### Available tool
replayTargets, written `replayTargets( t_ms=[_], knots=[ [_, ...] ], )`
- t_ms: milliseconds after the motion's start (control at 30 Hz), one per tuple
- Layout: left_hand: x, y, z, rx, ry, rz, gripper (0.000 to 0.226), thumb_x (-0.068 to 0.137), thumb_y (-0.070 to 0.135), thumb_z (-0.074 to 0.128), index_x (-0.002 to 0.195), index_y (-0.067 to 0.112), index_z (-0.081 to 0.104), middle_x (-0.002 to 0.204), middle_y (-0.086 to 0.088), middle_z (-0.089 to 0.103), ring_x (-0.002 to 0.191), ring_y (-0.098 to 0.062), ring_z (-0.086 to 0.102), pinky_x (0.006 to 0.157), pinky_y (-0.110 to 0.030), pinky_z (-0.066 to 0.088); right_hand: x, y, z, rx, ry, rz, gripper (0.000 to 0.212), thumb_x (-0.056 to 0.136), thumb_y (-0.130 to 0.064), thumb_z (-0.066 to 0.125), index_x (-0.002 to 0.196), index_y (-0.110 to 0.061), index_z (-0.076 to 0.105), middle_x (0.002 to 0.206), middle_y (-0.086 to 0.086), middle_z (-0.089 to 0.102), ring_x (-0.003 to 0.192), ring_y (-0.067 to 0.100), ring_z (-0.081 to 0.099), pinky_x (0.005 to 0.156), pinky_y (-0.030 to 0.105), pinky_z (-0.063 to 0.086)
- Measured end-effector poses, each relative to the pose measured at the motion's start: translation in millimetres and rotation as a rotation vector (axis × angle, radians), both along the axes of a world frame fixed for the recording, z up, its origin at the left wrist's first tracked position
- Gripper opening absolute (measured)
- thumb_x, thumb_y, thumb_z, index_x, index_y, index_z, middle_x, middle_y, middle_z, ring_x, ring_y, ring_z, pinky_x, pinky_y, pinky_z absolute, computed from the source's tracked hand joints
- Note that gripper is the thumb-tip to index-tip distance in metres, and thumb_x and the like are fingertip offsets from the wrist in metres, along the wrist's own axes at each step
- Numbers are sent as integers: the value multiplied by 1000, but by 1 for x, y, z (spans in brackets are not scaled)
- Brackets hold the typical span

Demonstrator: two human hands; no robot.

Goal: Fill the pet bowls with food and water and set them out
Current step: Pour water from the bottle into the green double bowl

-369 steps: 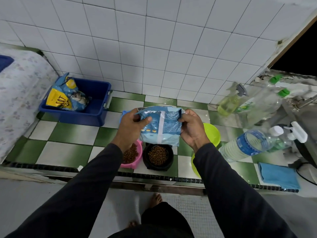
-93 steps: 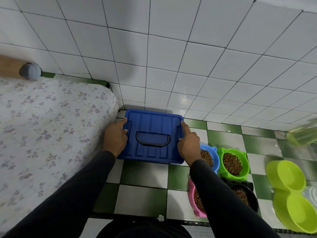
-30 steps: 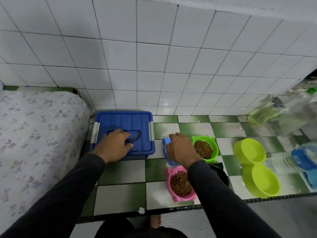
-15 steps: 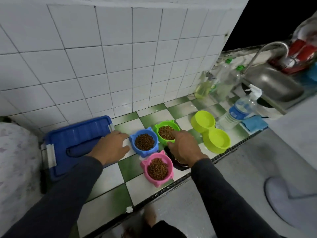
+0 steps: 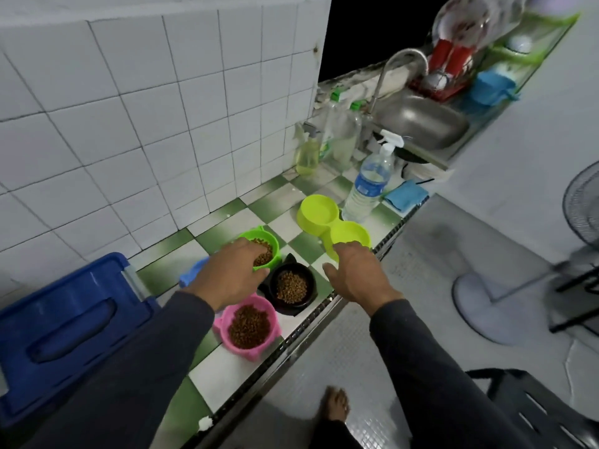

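Kibble fills three bowls on the green-and-white tiled counter: a green bowl (image 5: 269, 243), a black bowl (image 5: 291, 286) and a pink bowl (image 5: 249, 325). A blue bowl (image 5: 191, 273) is mostly hidden under my left hand (image 5: 233, 275), which hovers flat with its fingertips over the green bowl's near rim. An empty lime double bowl (image 5: 319, 212) lies to the right. My right hand (image 5: 353, 273) is spread, fingertips at the double bowl's near rim, holding nothing. A water bottle (image 5: 366, 186) stands behind the double bowl.
A closed blue storage bin (image 5: 64, 325) sits at the left. Spray bottles (image 5: 308, 153) and a steel sink (image 5: 421, 121) with a tap are at the far right end, with a blue cloth (image 5: 405, 194) by the edge. A fan (image 5: 518, 286) stands on the floor.
My left hand left the bin lid and moved right, over the blue and green bowls. My right hand shifted from the black bowl to the lime double bowl. The view swung right.
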State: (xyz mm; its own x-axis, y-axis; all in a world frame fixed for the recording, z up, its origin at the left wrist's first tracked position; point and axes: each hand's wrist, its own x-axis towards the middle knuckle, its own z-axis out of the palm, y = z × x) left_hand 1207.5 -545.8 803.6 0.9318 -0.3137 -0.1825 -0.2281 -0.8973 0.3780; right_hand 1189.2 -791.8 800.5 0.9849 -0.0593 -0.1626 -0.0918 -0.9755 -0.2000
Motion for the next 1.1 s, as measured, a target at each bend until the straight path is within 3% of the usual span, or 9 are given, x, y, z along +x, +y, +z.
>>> replayTargets(
  t_ms=[133,467,600,767,1100],
  knots=[
    [29,-49,1,28,-13,-44,46,99,40,61,142,24,57,137,-8,55,128,-31,52,107,-43,44,17,-50,2,-51,-5,-8,46,94,-47,55,126,-13,60,122,17,61,112,38,58,97,43,49],
    [98,-172,-4,82,-4,-34,56,100,49,56,152,29,47,154,-2,45,140,-27,44,114,-44,39,81,-180,10,-31,8,-12,45,95,-45,55,124,-11,61,122,15,60,116,36,57,100,45,49],
    [119,-212,-4,152,-27,-47,59,100,53,54,153,28,45,155,-4,45,139,-29,45,116,-45,37,106,-216,14,-63,-14,36,42,96,-46,54,117,-11,61,121,16,60,114,35,56,99,44,48],
    [145,-243,-3,172,-1,-62,63,101,56,50,156,27,40,159,-3,41,144,-28,40,120,-47,31,135,-247,14,-54,-36,67,45,96,-46,54,123,-10,60,122,15,58,114,34,55,100,45,47],
    [220,-264,-10,15,72,-17,117,79,73,70,165,23,9,169,-8,22,152,-29,28,121,-45,31,207,-254,16,71,-174,129,58,99,-52,52,143,-14,49,133,13,57,122,34,51,105,44,43]
  ],
)
